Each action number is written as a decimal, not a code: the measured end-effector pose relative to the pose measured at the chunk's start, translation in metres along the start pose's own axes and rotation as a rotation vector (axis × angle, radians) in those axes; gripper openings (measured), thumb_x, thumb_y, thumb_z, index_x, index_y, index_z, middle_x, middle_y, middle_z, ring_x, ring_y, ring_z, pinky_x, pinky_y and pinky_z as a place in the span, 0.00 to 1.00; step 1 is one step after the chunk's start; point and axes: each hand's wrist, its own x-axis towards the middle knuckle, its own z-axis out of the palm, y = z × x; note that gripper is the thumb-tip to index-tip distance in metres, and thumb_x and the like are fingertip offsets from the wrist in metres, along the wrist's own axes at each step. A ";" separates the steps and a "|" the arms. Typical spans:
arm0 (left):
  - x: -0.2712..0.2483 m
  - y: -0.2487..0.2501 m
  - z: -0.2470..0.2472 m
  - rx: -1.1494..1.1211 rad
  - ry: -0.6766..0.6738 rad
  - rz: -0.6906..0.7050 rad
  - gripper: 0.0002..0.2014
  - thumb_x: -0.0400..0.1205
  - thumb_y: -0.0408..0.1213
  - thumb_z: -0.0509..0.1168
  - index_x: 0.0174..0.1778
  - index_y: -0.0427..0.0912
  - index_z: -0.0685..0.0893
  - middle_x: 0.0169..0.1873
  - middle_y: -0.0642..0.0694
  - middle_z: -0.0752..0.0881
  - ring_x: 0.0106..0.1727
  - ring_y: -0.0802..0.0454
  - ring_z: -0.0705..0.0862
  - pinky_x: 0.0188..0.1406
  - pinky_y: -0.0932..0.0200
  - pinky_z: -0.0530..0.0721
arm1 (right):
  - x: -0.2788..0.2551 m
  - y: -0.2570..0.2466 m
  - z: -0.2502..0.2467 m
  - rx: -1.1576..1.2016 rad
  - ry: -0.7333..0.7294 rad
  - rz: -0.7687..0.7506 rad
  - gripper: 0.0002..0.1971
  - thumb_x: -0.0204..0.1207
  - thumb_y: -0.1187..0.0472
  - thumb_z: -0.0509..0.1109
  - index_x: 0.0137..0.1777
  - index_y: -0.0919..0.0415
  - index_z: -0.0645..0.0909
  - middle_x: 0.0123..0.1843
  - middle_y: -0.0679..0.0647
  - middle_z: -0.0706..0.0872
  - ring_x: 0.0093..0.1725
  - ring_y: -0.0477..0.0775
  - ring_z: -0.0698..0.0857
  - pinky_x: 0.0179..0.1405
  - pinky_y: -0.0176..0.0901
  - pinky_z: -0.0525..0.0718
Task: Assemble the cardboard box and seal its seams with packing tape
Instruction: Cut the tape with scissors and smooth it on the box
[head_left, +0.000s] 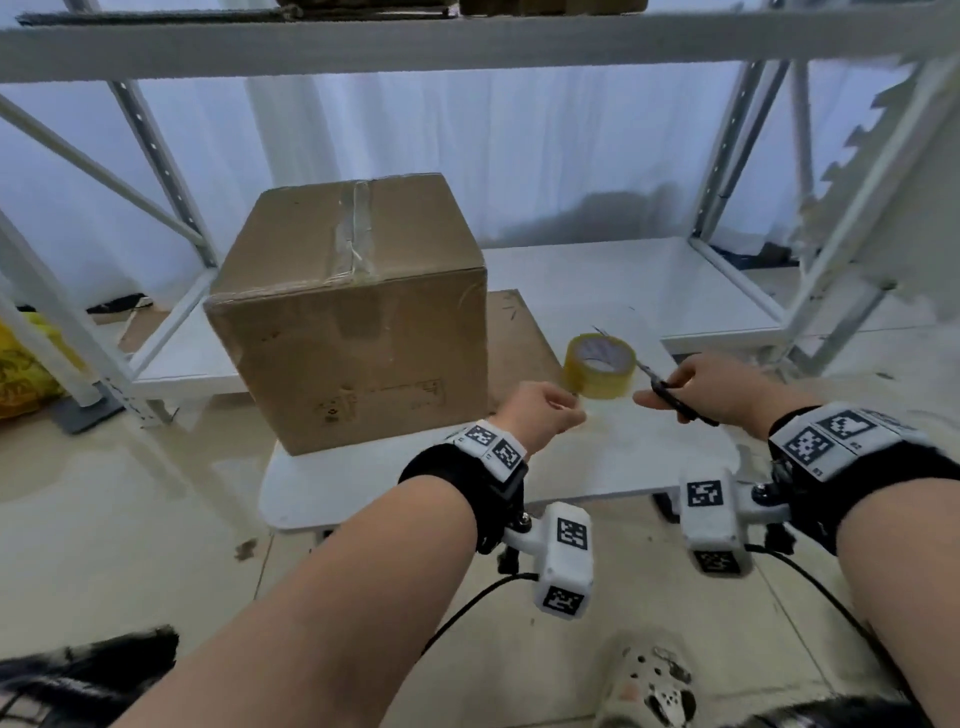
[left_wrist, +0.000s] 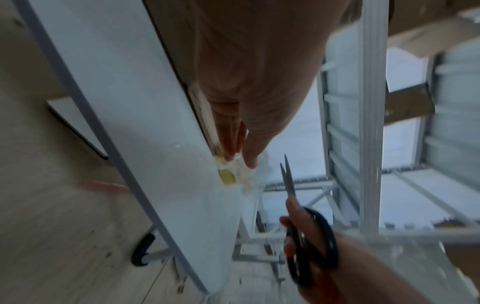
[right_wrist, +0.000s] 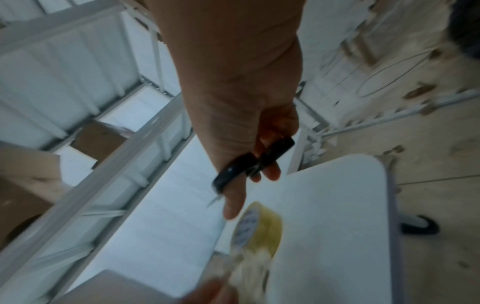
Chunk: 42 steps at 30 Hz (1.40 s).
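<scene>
Closed cardboard box (head_left: 353, 312) standing on the white counter (head_left: 623, 457), its top seam covered with clear tape. Roll of packing tape (head_left: 600, 366) lies on the counter to the right of the box. Left hand (head_left: 540, 415) pinches the pulled-out tape end between curled fingers; right hand (head_left: 722, 389) grips black-handled scissors (head_left: 670, 392), blades slightly parted, pointing toward the roll.
</scene>
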 end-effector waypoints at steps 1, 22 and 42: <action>0.010 0.005 0.015 0.045 -0.005 0.046 0.14 0.77 0.35 0.72 0.56 0.33 0.84 0.45 0.40 0.84 0.46 0.48 0.82 0.60 0.48 0.83 | 0.003 0.010 -0.002 0.027 0.051 0.024 0.30 0.67 0.41 0.78 0.39 0.74 0.86 0.31 0.67 0.85 0.30 0.56 0.76 0.28 0.40 0.71; 0.090 0.017 0.085 0.238 -0.100 0.214 0.06 0.80 0.24 0.61 0.46 0.38 0.75 0.33 0.43 0.81 0.35 0.45 0.84 0.46 0.47 0.88 | 0.053 0.051 0.036 0.135 -0.029 0.159 0.18 0.78 0.54 0.71 0.38 0.71 0.81 0.30 0.62 0.83 0.27 0.56 0.79 0.30 0.44 0.80; -0.018 0.021 -0.087 0.414 0.266 0.457 0.06 0.80 0.35 0.64 0.45 0.40 0.85 0.38 0.46 0.86 0.38 0.55 0.81 0.44 0.58 0.80 | 0.018 -0.074 0.044 -0.319 0.348 -0.106 0.09 0.78 0.64 0.59 0.49 0.63 0.80 0.48 0.58 0.82 0.42 0.59 0.77 0.40 0.45 0.74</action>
